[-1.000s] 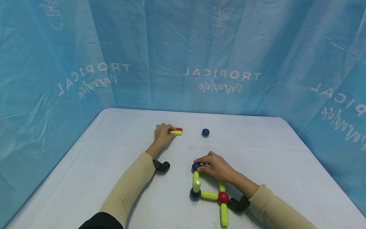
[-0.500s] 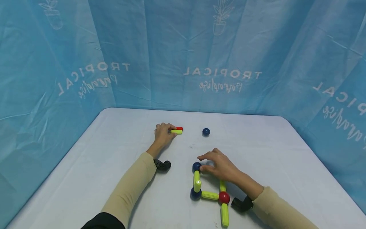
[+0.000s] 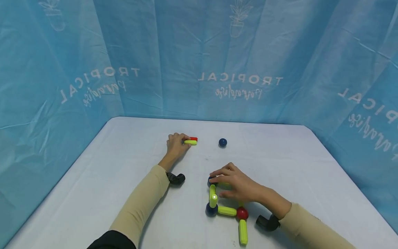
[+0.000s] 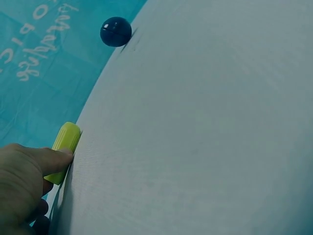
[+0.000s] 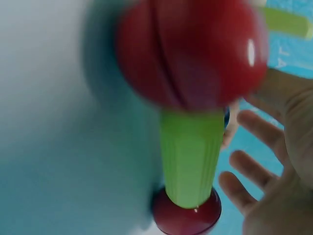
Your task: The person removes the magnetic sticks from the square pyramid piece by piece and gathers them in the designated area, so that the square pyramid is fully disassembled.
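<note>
At the table's far side my left hand [image 3: 176, 146] pinches a yellow-green magnetic rod [image 3: 191, 142]; in the left wrist view the thumb lies along this rod [image 4: 69, 136]. A red rod [image 3: 194, 138] lies right behind it. My right hand [image 3: 240, 185] hovers over a ball-and-rod frame, fingers loosely extended across its far blue ball [image 3: 210, 182]; contact is unclear. The frame also has a near blue ball [image 3: 211, 210], a red ball [image 3: 242, 213] and yellow-green rods [image 3: 227, 211], one tilted upward. The right wrist view shows a second red ball [image 5: 186, 215], hidden by my hand from above.
A loose blue ball [image 3: 222, 142] lies on the white table [image 3: 149, 145] toward the back, right of the rods. Another yellow-green rod [image 3: 243, 232] sticks out from the red ball toward the near edge. Blue printed curtains [image 3: 199, 52] enclose the table's back and sides.
My right hand drew its fingers off the far blue ball, lifted slightly, then shifted so its fingers lie over that ball and the rod beside it. The left hand stays put.
</note>
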Available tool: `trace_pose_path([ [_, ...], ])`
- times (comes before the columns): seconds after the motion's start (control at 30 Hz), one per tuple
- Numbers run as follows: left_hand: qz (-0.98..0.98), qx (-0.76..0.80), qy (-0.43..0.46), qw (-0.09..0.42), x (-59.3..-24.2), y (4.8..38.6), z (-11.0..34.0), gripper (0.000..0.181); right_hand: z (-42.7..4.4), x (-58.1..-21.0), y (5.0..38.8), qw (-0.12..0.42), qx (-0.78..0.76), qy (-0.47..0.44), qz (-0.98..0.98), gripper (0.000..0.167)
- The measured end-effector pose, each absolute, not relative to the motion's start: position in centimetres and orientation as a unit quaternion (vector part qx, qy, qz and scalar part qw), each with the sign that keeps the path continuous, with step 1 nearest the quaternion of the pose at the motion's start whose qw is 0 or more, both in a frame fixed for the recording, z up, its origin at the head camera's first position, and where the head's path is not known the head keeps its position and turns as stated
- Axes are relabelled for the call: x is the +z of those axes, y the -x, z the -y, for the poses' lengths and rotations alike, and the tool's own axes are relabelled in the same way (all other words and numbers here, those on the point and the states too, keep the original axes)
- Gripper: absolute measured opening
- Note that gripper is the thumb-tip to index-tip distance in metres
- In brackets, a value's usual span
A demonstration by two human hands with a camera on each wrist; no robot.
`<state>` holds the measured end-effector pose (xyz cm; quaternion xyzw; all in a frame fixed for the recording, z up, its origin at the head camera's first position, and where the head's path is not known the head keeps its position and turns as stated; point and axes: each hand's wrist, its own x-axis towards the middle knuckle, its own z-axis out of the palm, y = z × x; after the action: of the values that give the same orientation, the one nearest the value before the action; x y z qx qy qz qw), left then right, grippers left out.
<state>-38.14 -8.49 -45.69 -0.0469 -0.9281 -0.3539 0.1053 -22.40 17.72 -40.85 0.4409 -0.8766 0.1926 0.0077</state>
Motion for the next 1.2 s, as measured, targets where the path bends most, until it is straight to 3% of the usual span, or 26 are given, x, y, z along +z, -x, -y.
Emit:
trace_pose_path([
  [0.2,0.930,-0.347,0.051,0.105,-45.5,38.0,8.5,0.026,-16.8,-40.4,24.3,-0.069,0.162,-0.447,0.877,0.052],
  [0.53,0.932,-0.344,0.046,0.109,-45.4,38.0,8.3,0.027,-16.7,-40.6,24.4,-0.018,0.132,-0.352,0.926,0.051],
  [0.9,0.932,-0.344,0.044,0.103,-45.7,38.0,8.5,0.027,-18.3,-40.7,25.6,-0.115,0.230,-0.315,0.914,0.043],
  [1.07,0.933,-0.344,0.045,0.101,-45.6,37.9,8.4,0.028,-18.2,-41.2,25.6,-0.097,0.221,-0.304,0.921,0.033],
  [1.2,0.932,-0.346,0.043,0.102,-45.5,37.9,8.4,0.027,-17.8,-41.8,24.9,-0.039,0.189,-0.272,0.943,0.028],
])
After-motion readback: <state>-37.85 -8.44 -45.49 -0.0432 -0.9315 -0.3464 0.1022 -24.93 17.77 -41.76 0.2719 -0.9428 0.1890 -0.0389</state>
